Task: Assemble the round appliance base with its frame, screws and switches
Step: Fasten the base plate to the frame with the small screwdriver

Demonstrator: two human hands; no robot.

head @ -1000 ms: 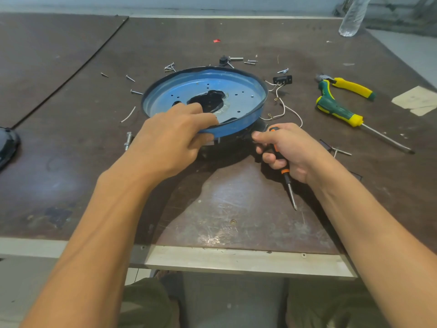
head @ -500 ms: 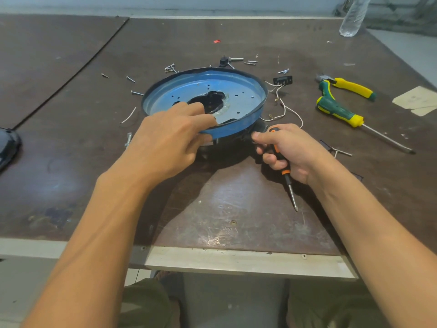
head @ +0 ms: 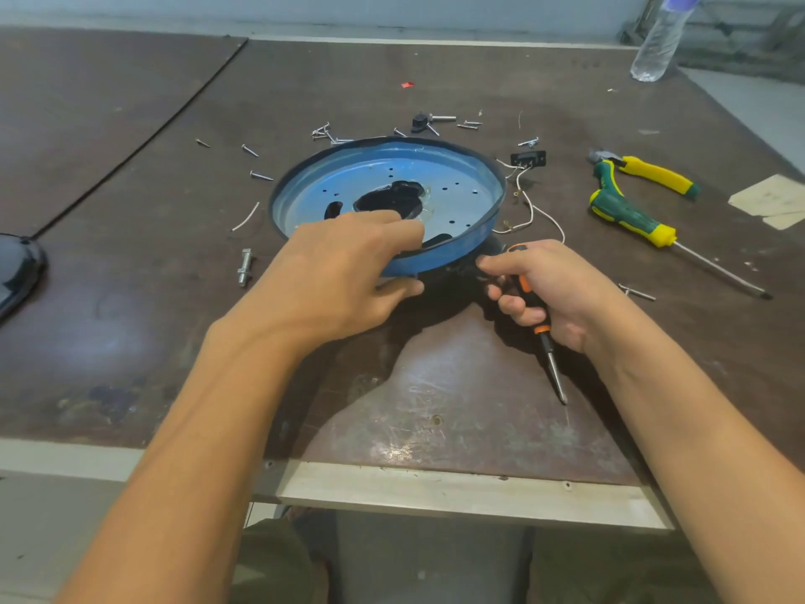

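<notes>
The left hand (head: 348,272) holds the near rim of the round blue metal base (head: 457,176), fingers on top and thumb below. The base sits in the middle of the brown wooden table (head: 435,407). The right hand (head: 553,289) is curled round a small orange-and-black screwdriver (head: 549,355) and reaches under the rim. If the rim slips, the base may drop on those fingers.

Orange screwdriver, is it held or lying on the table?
Held. The right hand curls round the screwdriver; its tip sticks out past the palm.
</notes>
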